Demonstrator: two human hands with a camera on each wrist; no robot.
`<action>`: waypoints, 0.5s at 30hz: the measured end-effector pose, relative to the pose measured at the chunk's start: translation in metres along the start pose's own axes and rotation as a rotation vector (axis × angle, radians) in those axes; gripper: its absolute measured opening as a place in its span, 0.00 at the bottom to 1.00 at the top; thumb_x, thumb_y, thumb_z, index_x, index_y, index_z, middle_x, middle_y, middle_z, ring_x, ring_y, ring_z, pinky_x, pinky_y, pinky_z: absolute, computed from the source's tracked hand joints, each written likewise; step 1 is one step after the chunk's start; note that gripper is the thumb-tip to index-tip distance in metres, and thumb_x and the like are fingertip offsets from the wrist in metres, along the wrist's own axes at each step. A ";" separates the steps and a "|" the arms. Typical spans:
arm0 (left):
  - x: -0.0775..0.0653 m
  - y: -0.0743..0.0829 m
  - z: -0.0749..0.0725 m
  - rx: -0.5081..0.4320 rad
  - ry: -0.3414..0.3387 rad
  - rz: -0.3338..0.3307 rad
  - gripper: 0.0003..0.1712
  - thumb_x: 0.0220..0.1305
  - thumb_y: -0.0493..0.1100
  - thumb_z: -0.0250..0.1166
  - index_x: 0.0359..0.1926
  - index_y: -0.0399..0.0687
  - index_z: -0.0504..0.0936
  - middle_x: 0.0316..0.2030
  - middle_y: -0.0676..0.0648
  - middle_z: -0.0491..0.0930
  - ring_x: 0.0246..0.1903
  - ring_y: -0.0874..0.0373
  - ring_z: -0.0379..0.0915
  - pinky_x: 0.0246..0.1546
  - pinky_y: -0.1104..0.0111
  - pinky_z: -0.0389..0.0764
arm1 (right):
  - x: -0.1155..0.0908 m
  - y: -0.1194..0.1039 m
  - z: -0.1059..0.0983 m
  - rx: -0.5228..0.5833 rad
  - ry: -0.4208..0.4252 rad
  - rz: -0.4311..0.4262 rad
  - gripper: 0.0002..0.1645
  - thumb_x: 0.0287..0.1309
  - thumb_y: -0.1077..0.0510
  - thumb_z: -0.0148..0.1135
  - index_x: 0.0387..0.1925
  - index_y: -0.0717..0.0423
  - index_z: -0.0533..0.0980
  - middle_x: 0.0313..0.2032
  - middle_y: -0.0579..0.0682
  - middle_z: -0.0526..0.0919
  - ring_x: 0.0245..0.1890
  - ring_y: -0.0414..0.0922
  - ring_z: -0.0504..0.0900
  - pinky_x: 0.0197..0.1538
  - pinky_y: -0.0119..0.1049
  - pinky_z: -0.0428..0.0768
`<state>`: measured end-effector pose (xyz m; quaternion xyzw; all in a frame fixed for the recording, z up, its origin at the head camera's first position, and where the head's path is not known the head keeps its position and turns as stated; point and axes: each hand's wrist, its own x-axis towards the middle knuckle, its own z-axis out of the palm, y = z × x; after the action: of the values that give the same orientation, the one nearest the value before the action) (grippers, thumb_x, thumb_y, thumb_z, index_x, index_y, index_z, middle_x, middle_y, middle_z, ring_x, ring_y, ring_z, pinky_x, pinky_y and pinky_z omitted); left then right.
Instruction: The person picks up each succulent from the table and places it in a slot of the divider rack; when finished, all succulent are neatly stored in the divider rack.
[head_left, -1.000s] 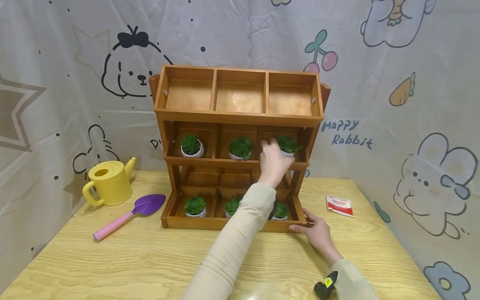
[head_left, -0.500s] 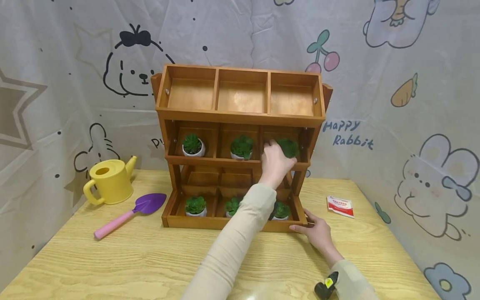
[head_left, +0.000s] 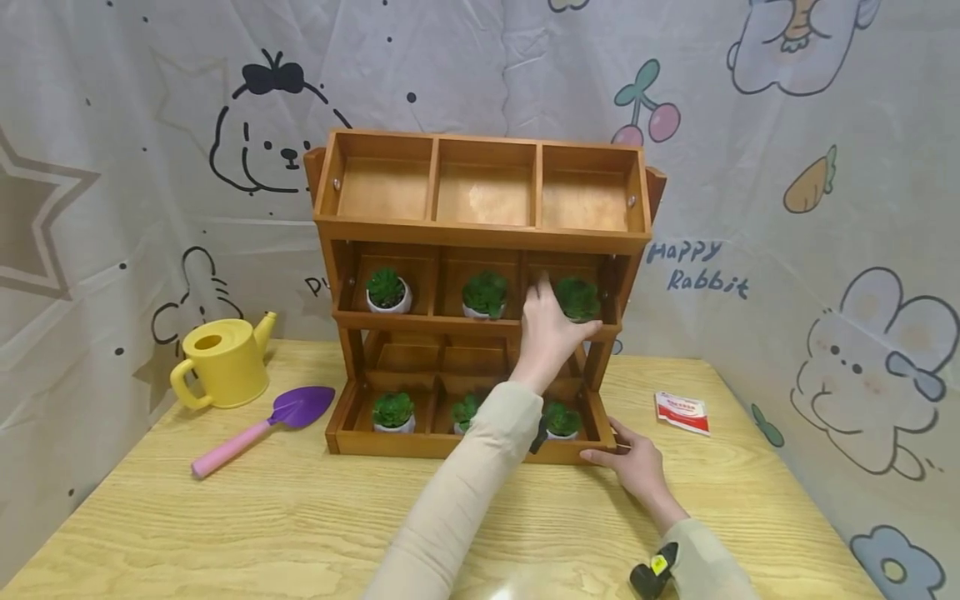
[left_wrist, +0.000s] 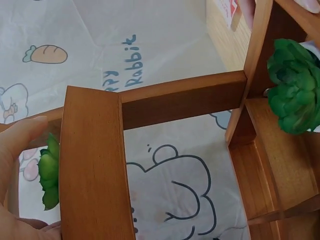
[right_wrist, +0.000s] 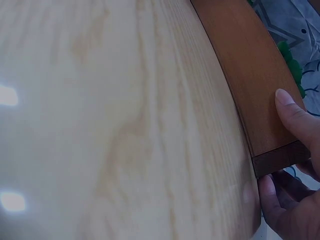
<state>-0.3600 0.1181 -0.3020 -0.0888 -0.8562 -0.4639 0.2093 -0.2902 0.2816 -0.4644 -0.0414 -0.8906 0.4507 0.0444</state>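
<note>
A three-tier wooden plant stand [head_left: 480, 233] stands on the table. My left hand [head_left: 549, 332] is at the right compartment of its middle tier, beside a small potted succulent [head_left: 576, 298]. In the left wrist view the thumb [left_wrist: 36, 129] is spread away from that succulent [left_wrist: 49, 172]; the front board hides its pot. My right hand [head_left: 633, 467] grips the lower right corner of the stand. The right wrist view shows its thumb [right_wrist: 286, 97] on the front board [right_wrist: 250, 75], with the other fingers around the end.
More potted succulents sit in the middle tier [head_left: 387, 290] and bottom tier [head_left: 393, 412]. To the left are a yellow watering can [head_left: 227, 362] and a purple trowel [head_left: 300, 407] with a pink handle. A red and white packet [head_left: 682, 412] lies to the right. A printed curtain [head_left: 465, 67] hangs behind.
My left hand has loosened: its thumb has moved right, off the potted succulent, and the fingers have straightened. The succulent stays in its compartment. My right hand keeps its hold on the stand's corner.
</note>
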 end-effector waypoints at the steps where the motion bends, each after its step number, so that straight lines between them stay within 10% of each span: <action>1: -0.002 -0.001 -0.001 -0.011 0.011 0.018 0.59 0.44 0.53 0.78 0.71 0.38 0.55 0.64 0.36 0.66 0.61 0.45 0.68 0.58 0.61 0.74 | 0.000 0.000 0.000 -0.001 0.001 -0.001 0.52 0.48 0.43 0.73 0.69 0.60 0.61 0.55 0.66 0.78 0.53 0.59 0.79 0.56 0.51 0.76; 15: -0.034 -0.030 -0.022 -0.029 0.137 0.319 0.56 0.43 0.53 0.79 0.68 0.35 0.61 0.61 0.36 0.70 0.60 0.44 0.69 0.58 0.60 0.75 | 0.005 0.002 0.001 -0.007 -0.002 -0.001 0.52 0.47 0.42 0.73 0.69 0.59 0.62 0.55 0.65 0.78 0.54 0.59 0.79 0.56 0.52 0.75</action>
<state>-0.3340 0.0847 -0.3290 -0.1945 -0.8083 -0.4420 0.3369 -0.2956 0.2828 -0.4667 -0.0404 -0.8923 0.4474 0.0436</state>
